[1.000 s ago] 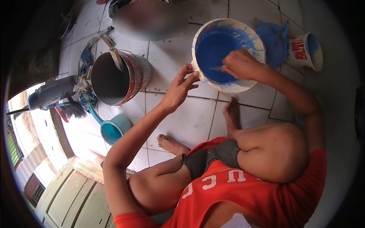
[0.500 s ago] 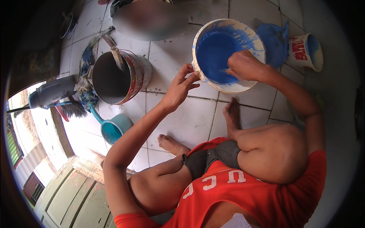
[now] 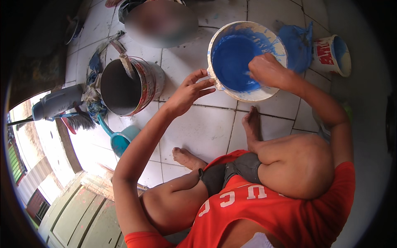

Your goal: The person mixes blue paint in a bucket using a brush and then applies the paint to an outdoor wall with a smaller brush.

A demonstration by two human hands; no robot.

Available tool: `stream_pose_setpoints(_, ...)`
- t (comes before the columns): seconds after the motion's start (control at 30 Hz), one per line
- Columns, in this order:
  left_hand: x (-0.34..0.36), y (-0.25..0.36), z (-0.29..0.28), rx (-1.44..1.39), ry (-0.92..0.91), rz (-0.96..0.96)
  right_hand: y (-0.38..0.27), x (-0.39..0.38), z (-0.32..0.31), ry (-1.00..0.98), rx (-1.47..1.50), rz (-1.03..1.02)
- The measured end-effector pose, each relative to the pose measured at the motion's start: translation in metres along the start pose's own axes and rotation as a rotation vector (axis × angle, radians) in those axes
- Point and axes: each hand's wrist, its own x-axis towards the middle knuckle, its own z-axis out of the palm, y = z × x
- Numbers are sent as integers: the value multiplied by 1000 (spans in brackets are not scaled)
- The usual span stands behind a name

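Observation:
A cream-white bucket smeared with paint stands on the tiles in front of me, tilted a little in the fisheye view. Wet blue paint fills its lower part and streaks the inner wall. My left hand holds the bucket's left rim, fingertips at the edge. Over the paint, inside the right side of the bucket, my right hand is closed in a fist. What it grips is hidden beneath the fingers and in the paint.
To the left stands a larger bucket of dark liquid, a brush at its rim. A teal dipper lies nearer. Right of my bucket are a blue plastic bag and a small paint pail. A blurred round container sits beyond.
The bucket has shifted slightly left, and my left hand has moved left and a little nearer with it. My right hand stays over the paint, whose surface ripples differently.

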Motion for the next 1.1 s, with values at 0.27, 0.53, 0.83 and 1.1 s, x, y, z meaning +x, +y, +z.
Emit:
stream_pose_setpoints(0.27,7,-8,-7,-151,-111,-27,0,30,21,353,88,19)
stream_pose_setpoints(0.53,8,-6,-7,-149,-125,-41,2,1,4,51,-5,9)
stream_pose_setpoints(0.83,8,-6,0,-174,-136,4,17,27,21,375,95,54)
stream_pose_setpoints(1.1,10,-4,1,-261,-73,-13,11,0,-7,-53,117,-47)
